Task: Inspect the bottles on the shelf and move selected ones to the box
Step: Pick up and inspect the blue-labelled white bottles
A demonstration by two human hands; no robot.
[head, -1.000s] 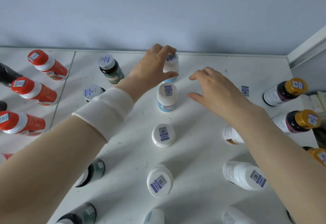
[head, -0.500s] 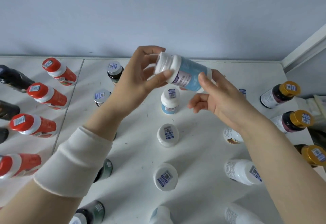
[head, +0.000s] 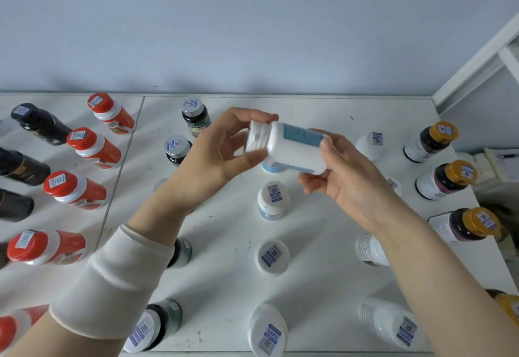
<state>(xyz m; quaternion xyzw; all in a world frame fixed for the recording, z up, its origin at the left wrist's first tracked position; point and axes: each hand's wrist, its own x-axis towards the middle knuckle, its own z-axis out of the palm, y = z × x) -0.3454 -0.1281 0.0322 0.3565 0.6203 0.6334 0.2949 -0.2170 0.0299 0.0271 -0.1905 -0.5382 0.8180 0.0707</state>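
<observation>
The 2 hands are clamped on the white plastic bottle with the blue label [head: 292,149], held sideways above the white shelf [head: 323,109]. The left hand [head: 207,160] pinches its ribbed cap end and the right hand [head: 348,185] cups the base. I'd roll it slowly between them to bring the print round. Its label is too blurred to read. The white-capped bottle [head: 273,200] just below the grip carries a blue code sticker.

Barcode stickers on bottle caps [head: 273,255], print too blurred to read
</observation>
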